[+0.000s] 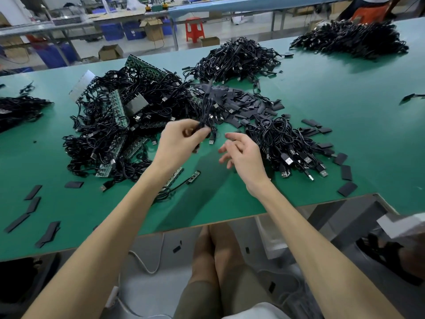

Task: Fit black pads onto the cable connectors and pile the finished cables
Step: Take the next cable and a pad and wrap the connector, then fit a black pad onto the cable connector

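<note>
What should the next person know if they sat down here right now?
Left hand grips a bunch of black cables above the green table; right hand is open and empty.
Black pads lie heaped just beyond the hands.
A tangled heap of cables and green boards sits left; a tidier cable pile sits right, probably the finished ones.
Left to do: I cannot tell whether the held cables have pads; the left heap likely needs them.

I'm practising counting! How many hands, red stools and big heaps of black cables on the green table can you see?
Hands: 2 (left hand gripping a cable bundle, right hand)
Red stool: 1
Cable heaps: 5
Total: 8
</note>
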### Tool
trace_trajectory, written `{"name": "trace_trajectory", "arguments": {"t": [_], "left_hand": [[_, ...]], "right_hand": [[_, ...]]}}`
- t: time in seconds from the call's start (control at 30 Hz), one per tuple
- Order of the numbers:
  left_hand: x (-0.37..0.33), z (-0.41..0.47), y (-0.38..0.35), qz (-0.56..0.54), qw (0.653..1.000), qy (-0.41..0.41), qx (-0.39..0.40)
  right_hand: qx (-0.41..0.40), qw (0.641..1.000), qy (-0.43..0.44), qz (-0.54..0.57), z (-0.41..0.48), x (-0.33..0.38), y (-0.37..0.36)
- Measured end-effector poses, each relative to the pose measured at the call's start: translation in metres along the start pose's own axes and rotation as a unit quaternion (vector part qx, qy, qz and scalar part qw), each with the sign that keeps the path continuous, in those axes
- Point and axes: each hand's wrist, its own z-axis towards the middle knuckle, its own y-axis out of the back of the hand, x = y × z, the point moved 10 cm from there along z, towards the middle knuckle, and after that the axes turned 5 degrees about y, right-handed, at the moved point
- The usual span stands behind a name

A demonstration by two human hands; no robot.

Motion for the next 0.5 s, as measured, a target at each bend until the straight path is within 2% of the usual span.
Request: {"name": "trace_trajectory", "arguments": {"t": [0.07, 0.13, 0.33, 0.43, 0.5], "left_hand": [[-0.016, 0.010, -0.021, -0.091, 0.994, 0.034, 0.059], [-0.032, 0.016, -0.049, -0.129, 0.983, 0.061, 0.112], [-0.064, 0.022, -0.116, -0.181, 0.961, 0.116, 0.174], [-0.068, 0.021, -0.105, -0.099, 0.986, 0.040, 0.129], [-0.062, 0.019, -0.077, -0.078, 0.994, -0.006, 0.077]], "right_hand": [[0.017, 0.999, -0.002, -0.037, 0.000, -0.002, -0.003], [0.035, 0.997, 0.006, -0.067, 0.000, -0.002, -0.007], [0.043, 0.986, -0.038, -0.155, 0.005, -0.012, -0.007], [0.048, 0.984, -0.029, -0.169, 0.003, -0.009, -0.006], [0.051, 0.991, -0.011, -0.125, 0.002, -0.006, -0.009]]}}
